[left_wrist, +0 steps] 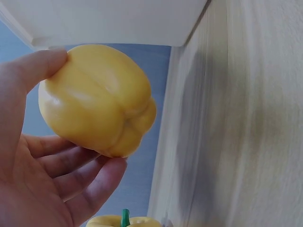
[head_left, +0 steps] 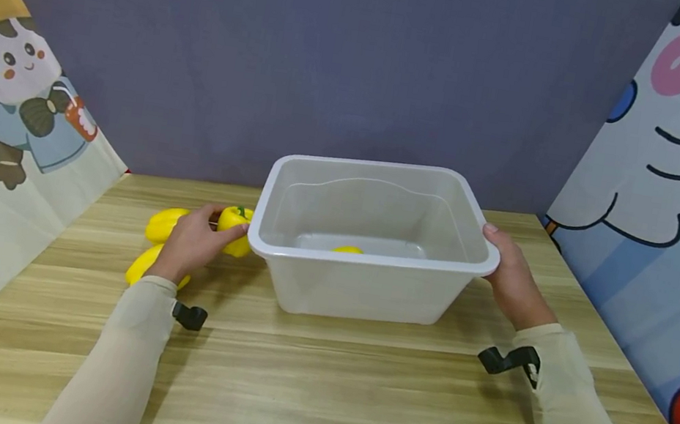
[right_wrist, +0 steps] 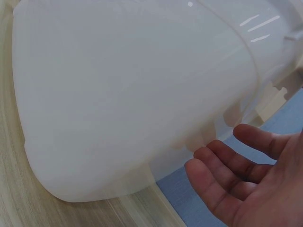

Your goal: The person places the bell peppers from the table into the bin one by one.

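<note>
My left hand (head_left: 194,241) holds a yellow bell pepper (left_wrist: 94,99), thumb on one side and fingers on the other. In the head view this pepper, with its green stem, is beside the left end of a white plastic bin (head_left: 361,291). At the bin's right end my right hand (head_left: 512,280) grips the rim, thumb on top and fingers beneath. The right wrist view shows those fingers (right_wrist: 213,184) curled by the outer wall. Inside the bin part of a yellow thing (head_left: 347,249) shows above the front rim.
Two more yellow peppers lie on the wooden table left of the bin, one farther back (head_left: 163,224) and one nearer (head_left: 143,264), partly hidden by my left hand and wrist. A grey-blue panel (head_left: 364,60) stands behind; printed panels flank both sides.
</note>
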`<state>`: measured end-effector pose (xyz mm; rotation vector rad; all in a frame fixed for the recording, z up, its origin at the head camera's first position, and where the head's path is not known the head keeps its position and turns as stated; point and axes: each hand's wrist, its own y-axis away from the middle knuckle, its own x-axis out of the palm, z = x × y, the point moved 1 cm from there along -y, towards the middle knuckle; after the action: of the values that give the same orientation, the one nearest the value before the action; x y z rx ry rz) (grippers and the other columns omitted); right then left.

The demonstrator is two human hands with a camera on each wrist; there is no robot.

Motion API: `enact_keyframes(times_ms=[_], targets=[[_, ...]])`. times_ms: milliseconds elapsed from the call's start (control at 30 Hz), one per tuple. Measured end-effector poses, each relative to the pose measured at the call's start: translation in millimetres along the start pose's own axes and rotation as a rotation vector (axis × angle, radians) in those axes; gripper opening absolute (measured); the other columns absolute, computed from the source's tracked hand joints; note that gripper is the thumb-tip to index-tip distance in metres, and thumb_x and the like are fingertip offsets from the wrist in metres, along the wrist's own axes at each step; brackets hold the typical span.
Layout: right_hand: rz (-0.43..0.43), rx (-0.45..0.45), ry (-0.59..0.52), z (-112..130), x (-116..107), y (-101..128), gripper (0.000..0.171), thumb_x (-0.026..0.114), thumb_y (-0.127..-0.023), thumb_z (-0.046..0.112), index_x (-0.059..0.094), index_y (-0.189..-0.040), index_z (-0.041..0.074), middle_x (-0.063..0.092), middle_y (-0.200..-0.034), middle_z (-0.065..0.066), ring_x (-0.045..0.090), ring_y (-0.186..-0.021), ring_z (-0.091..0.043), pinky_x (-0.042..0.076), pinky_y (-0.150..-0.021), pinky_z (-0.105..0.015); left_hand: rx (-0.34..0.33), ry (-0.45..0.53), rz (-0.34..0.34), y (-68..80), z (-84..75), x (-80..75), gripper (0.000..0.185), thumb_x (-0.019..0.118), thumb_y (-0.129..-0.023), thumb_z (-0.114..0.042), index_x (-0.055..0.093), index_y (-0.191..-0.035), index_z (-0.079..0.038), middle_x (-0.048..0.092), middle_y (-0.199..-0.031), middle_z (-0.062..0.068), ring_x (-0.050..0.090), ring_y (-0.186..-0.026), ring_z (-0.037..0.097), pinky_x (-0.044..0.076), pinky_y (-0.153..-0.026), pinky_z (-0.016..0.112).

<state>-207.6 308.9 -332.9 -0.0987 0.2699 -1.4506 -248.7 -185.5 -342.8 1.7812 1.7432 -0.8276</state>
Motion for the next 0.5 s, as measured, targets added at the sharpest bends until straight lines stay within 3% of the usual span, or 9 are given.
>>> enact_keyframes(times_ms=[500], targets=[[0.017, 0.001, 0.051, 0.0, -1.6, 1.3, 0.053, 0.034, -0.107, 0.051, 0.061, -0.123, 0.008, 0.062, -0.105, -0.008, 0.056, -0.095, -0.02, 0.047, -0.082, -0.036, -0.012, 0.102, -0.08, 2.6, -2.3, -4.9, 0.104, 0.061, -0.082, -0.076, 0.038, -0.152, -0.003, 0.05, -0.143, 0.02, 0.052, -0.126, 0.037, 0.048, -0.1, 0.051]])
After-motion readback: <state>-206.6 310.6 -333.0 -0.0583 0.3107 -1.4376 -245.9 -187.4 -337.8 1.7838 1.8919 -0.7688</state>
